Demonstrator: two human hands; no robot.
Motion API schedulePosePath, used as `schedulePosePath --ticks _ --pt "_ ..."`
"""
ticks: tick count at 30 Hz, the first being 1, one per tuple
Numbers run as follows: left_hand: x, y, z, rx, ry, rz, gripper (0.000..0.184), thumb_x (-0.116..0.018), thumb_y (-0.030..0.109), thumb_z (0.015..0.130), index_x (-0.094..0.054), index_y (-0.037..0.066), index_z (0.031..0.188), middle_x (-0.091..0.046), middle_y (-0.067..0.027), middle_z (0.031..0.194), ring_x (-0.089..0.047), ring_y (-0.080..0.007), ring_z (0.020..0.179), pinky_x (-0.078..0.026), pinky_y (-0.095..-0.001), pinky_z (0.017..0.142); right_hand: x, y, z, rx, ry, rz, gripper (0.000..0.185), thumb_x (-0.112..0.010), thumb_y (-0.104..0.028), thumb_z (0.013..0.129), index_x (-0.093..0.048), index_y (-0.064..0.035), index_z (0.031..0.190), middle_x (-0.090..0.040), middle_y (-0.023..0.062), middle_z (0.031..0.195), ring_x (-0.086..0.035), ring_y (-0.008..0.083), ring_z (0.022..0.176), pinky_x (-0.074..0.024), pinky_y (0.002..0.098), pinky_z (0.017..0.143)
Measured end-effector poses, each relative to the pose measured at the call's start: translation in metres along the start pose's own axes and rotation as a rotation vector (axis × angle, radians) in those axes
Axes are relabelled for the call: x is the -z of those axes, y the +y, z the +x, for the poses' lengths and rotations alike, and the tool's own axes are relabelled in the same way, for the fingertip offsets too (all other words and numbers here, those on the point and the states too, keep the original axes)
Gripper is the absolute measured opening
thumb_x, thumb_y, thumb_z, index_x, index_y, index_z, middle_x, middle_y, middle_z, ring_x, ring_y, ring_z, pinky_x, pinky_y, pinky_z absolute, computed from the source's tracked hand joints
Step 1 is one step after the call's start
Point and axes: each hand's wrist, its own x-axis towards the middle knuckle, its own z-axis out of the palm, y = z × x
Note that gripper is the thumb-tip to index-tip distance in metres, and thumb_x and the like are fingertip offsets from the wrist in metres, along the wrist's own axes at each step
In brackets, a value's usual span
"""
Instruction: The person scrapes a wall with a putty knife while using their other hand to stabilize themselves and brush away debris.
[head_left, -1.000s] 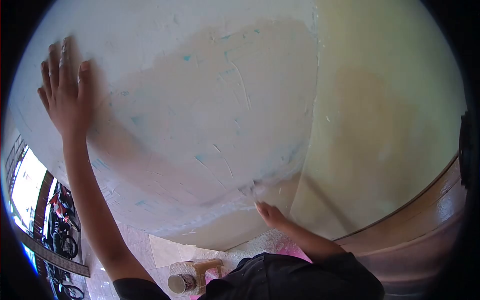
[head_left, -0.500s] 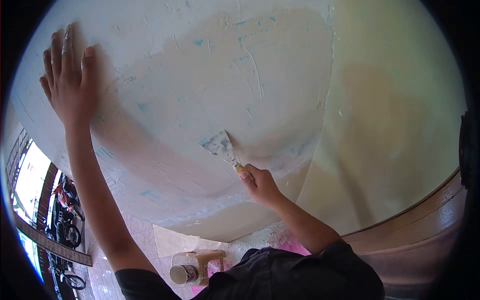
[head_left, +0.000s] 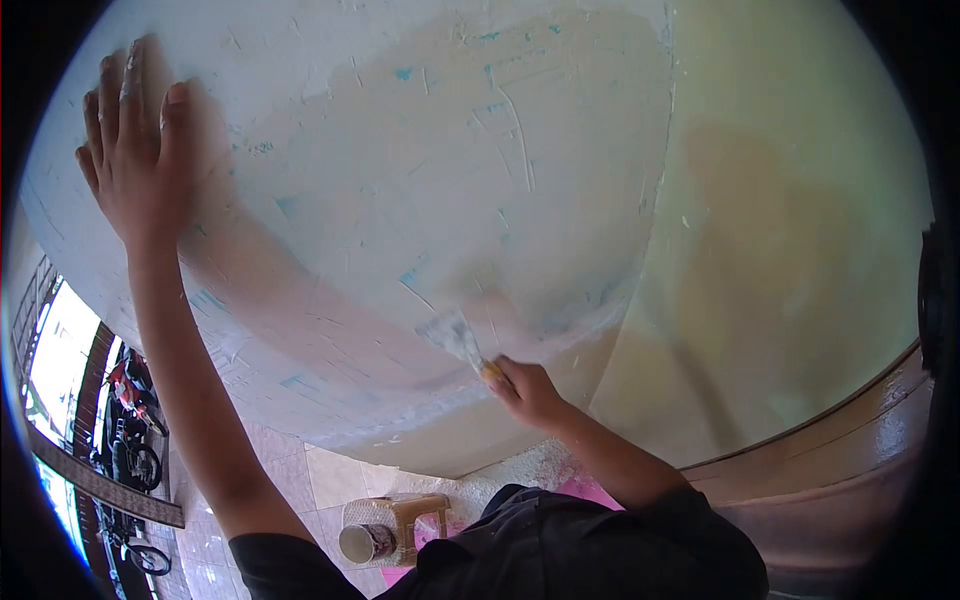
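In front of me is a pale wall (head_left: pixel 400 220), coated in patchy white filler with raised ridges and small blue-green specks. At the upper left, my left hand (head_left: pixel 142 160) lies flat against this surface, fingers spread, with whitish smears on one finger. My right hand (head_left: pixel 525 390) is wrapped round the yellowish handle of a putty knife (head_left: pixel 452 338), low and near the middle of the view. The broad, smeared blade points up and to the left and is at the wall. Some of the handle is hidden inside my fist.
A yellow-green wall section (head_left: pixel 790 230) adjoins on the right along a ragged seam. Below, a tan stool (head_left: pixel 410 520) carries a round can (head_left: pixel 365 543) on the tiled floor. White crumbs (head_left: pixel 535 470) lie near my body. Motorcycles (head_left: pixel 130 450) stand at far left.
My right hand and the putty knife have moved down the wall and slightly right. Two thin ridge lines now show above the blade. My left hand stays against the wall.
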Motion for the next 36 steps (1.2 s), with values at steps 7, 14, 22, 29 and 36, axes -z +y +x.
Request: schedulePosePath --ticks 7,14,22,29,36 --pt "0.001 0.000 0.007 -0.022 0.006 -0.018 0.063 -0.031 0.064 0.093 -0.036 0.031 0.147 -0.031 0.0008 0.155 -0.025 -0.0246 0.144 -0.014 -0.0531 0.116 -0.060 0.108 -0.074 -0.324 0.106 0.016 0.036 -0.045 -0.041 0.098 -0.055 -0.0061 0.094 -0.056 0.0152 0.064 -0.057 0.0376 0.061 -0.0443 0.0462 0.058" --pt "-0.003 -0.002 0.010 -0.039 0.040 -0.010 0.066 -0.029 0.069 0.091 -0.040 0.032 0.145 -0.036 -0.0005 0.152 -0.030 -0.0248 0.142 -0.020 -0.0550 0.114 -0.027 0.079 -0.111 -0.273 -0.076 -0.019 0.035 -0.046 -0.042 0.098 -0.054 -0.0084 0.092 -0.058 0.0159 0.071 -0.059 0.0403 0.069 -0.0446 0.0481 0.061" --pt "-0.009 -0.006 0.010 -0.109 0.061 -0.018 0.066 -0.026 0.068 0.092 -0.035 0.033 0.147 -0.034 -0.0011 0.154 -0.028 -0.0267 0.143 -0.019 -0.0585 0.114 0.003 0.089 -0.019 -0.200 0.264 0.015 0.042 -0.046 -0.045 0.097 -0.056 -0.0044 0.093 -0.056 0.0178 0.061 -0.057 0.0408 0.059 -0.0437 0.0464 0.054" --pt "-0.008 -0.005 0.015 -0.092 0.053 0.004 0.067 -0.025 0.068 0.092 -0.033 0.033 0.148 -0.033 -0.0003 0.154 -0.027 -0.0272 0.143 -0.017 -0.0587 0.114 -0.014 0.148 -0.180 -0.521 0.086 0.189 0.052 -0.043 -0.052 0.097 -0.057 -0.0029 0.087 -0.052 0.0128 0.066 -0.054 0.0242 0.063 -0.0430 0.0387 0.063" --pt "-0.005 -0.001 0.019 -0.074 0.055 0.024 0.068 -0.025 0.069 0.091 -0.037 0.030 0.146 -0.035 -0.0026 0.153 -0.029 -0.0283 0.142 -0.022 -0.0582 0.113 0.082 0.028 -0.040 -0.124 0.172 0.200 0.046 -0.049 -0.046 0.097 -0.053 -0.0027 0.083 -0.045 0.0089 0.059 -0.042 0.0192 0.053 -0.0375 0.0358 0.052"
